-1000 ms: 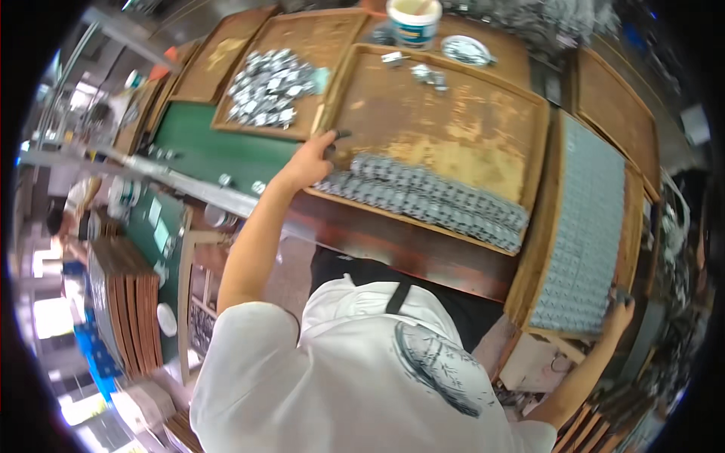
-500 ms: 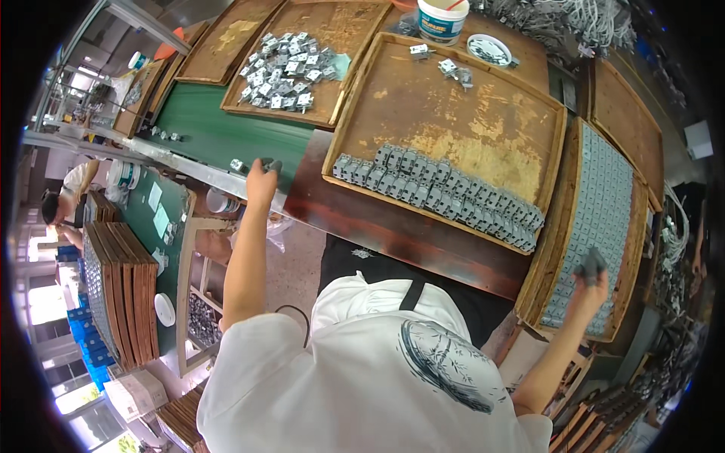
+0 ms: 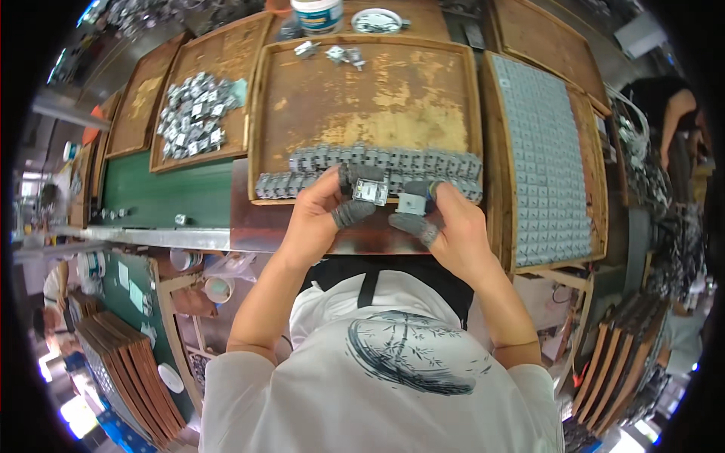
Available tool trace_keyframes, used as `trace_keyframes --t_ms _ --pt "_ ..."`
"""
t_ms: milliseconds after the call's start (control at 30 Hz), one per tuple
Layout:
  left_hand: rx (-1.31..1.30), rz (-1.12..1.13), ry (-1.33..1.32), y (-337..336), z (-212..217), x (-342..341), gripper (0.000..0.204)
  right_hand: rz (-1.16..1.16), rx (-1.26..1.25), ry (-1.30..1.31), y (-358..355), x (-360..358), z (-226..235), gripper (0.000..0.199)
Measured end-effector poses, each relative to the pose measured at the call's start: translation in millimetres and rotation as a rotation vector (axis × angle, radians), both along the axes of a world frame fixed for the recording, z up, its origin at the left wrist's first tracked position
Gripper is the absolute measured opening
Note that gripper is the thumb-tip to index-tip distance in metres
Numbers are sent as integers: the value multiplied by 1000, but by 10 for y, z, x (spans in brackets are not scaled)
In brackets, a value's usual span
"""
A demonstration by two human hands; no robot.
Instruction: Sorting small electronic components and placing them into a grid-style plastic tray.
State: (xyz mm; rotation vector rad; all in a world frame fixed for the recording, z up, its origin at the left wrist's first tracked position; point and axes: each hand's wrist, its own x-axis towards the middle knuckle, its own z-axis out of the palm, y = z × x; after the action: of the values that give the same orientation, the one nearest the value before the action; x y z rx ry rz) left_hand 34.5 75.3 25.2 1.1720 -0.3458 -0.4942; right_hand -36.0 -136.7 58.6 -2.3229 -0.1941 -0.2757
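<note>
My left hand grips a small silver metal housing between thumb and fingers, its inner parts showing on the upper face. Close beside it, my right hand pinches a small square light-grey cover. A narrow gap separates the two pieces. Dark grey finger covers wrap the fingertips of both hands. Behind them lies a wooden tray with rows of assembled grey units along its near side; my hands hide part of the nearer row. To the right, another wooden tray holds a grid of flat grey covers.
A third tray at left carries a heap of silver housings. Several loose ones lie on the green conveyor belt. A white bucket and a round white lid of small parts stand behind the middle tray. Another person's arm shows at far right.
Both hands have come together in front of my body, the left from the green belt with a housing, the right from the covers tray with a cover. The view has turned right.
</note>
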Motion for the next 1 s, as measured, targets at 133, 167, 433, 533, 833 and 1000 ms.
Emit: trace_keyframes --t_ms 133,167,433,533,833,1000 --pt "-6 -96 -42 -205 -2 -62 35 -10 -11 -59 -92 -43 -35 25" --pt "-7 -103 -41 -239 7 -83 35 -17 -13 -57 -110 -53 -48 25" --pt "390 -2 -353 -528 -160 -315 56 -106 -231 -233 -109 -80 -445 24" --pt "664 143 -631 -611 -170 -391 74 -122 -165 -163 -72 -132 -423 24" --pt "493 26 -826 -616 -254 -287 72 83 304 320 -313 -114 -316 46" --pt "509 44 -909 -664 -235 -313 77 51 391 231 -318 -138 -304 47"
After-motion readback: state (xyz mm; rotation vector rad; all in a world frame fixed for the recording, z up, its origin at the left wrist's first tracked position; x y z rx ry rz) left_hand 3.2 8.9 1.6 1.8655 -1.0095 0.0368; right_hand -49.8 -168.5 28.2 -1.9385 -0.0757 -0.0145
